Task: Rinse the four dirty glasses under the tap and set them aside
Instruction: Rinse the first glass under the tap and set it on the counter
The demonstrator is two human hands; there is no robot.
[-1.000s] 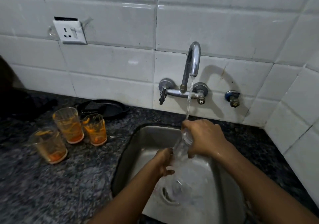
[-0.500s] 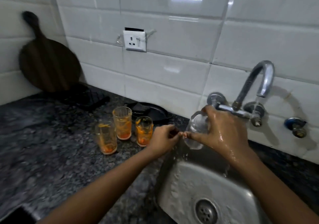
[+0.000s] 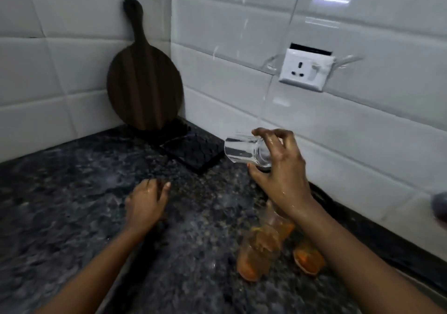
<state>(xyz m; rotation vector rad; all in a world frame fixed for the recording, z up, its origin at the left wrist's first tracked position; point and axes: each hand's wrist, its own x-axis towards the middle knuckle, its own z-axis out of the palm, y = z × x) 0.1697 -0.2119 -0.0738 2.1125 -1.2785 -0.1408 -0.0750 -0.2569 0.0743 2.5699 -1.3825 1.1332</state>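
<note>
My right hand (image 3: 281,171) grips a clear rinsed glass (image 3: 244,153) by its base. The glass lies on its side in the air, mouth pointing left, above the dark granite counter (image 3: 72,205) and near a black mat (image 3: 193,150). My left hand (image 3: 146,206) hovers low over the counter with loosely curled fingers and nothing in it. Three dirty glasses with orange residue stand under my right forearm: one (image 3: 254,258) in front, one (image 3: 308,258) to its right, one (image 3: 278,221) partly hidden behind. The tap and sink are out of view.
A round dark wooden board (image 3: 144,86) leans upright in the tiled corner behind the black mat. A white wall socket (image 3: 304,71) sits on the back wall. A grey blurred object (image 3: 440,209) shows at the right edge.
The view has swung left, away from the tap and sink. My right hand has carried the rinsed glass left over the counter, past the dirty glasses. My left hand has let go and dropped toward the counter.
</note>
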